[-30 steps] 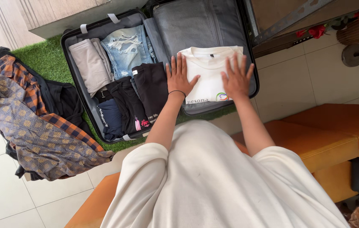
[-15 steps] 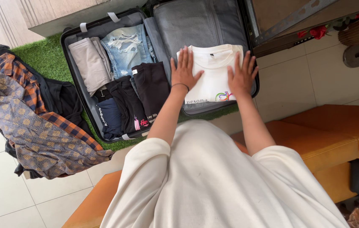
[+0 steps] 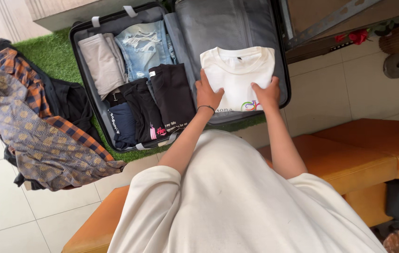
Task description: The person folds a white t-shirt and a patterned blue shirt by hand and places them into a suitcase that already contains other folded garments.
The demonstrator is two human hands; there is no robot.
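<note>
Nearest the camera, the person's cream top fills the bottom of the view, and they sit on an orange bench that runs toward the right edge. Both bare forearms reach forward from there into an open suitcase lying on the floor.

The left hand, with a thin dark band at the wrist, rests on the near left edge of a folded white T-shirt, fingers curled over that edge. The right hand lies on the shirt's near right edge, fingers bent down on the fabric beside a small coloured print. Whether either hand actually pinches the cloth or only presses on it cannot be told. The T-shirt lies flat on the grey lining of the suitcase's right half, close to its near edge.

The left half of the suitcase is packed with folded clothes: black garments and a dark blue one at the near edge, a beige piece and pale ripped jeans at the far edge.

Left of the suitcase, a heap of clothes with an orange plaid shirt and a patterned grey-blue cloth lies partly on the pale tiles and partly on a green grass mat. At the far right, red flowers lie near the top edge.
</note>
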